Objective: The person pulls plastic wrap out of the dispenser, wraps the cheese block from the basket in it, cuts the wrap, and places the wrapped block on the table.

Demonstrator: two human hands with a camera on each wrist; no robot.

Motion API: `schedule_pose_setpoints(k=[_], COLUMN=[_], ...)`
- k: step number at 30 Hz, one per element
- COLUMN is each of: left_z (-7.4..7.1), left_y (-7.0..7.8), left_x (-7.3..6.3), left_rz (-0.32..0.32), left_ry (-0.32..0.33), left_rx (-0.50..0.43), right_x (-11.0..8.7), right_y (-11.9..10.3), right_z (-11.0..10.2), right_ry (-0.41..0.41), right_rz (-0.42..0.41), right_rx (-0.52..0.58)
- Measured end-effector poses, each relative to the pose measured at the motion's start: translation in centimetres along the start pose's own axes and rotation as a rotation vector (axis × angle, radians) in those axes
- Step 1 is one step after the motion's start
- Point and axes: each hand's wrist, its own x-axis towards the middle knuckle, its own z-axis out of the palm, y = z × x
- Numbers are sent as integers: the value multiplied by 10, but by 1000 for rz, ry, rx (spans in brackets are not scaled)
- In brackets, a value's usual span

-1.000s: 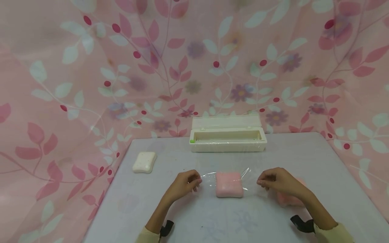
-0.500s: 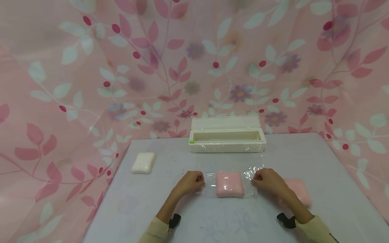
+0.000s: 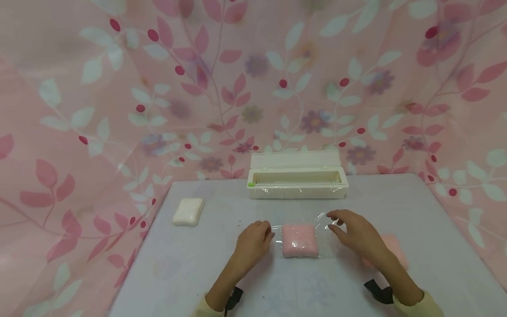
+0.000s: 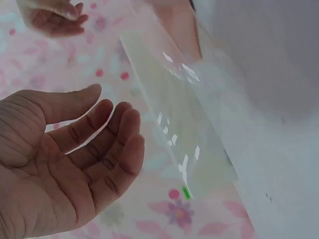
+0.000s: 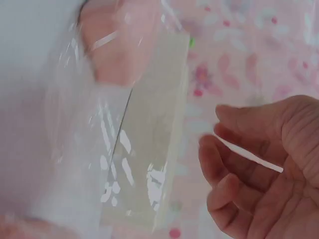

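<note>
A pink soap bar [image 3: 299, 241] lies mid-table, with clear cling film [image 3: 325, 219] spread over it and out to both sides. My left hand [image 3: 253, 241] is at the film's left side, fingers loosely bent; in the left wrist view the left hand [image 4: 84, 159] has a gap between thumb and fingertips, with nothing seen in it. To the right of the bar, my right hand [image 3: 358, 231] is beside the film's far right corner. Thumb and fingers of the right hand [image 5: 254, 169] stand apart in the right wrist view, nothing visible between them.
A white lidded dispenser box [image 3: 297, 192] with a green slider [image 3: 251, 184] stands raised-lid at the back edge. A white soap bar [image 3: 189, 211] lies at the left. Another pink bar [image 3: 395, 250] is partly hidden by my right forearm.
My left hand has moved right, closer to the middle pink bar. My right hand came in to the film, then its thumb and fingers parted as it shifted slightly farther back.
</note>
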Motion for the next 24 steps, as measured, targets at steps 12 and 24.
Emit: schedule_pose_setpoints(k=[12,24], left_z=[44,55], left_y=[16,9], left_x=[-4,4], left_rz=[-26,11], left_ry=[-225,-249], left_rx=[-155,-199], right_x=[-13,-4], right_y=[-13,-5], right_z=[59,73], right_ry=[-119,-109], right_rz=[47,27], right_rx=[-50,-5])
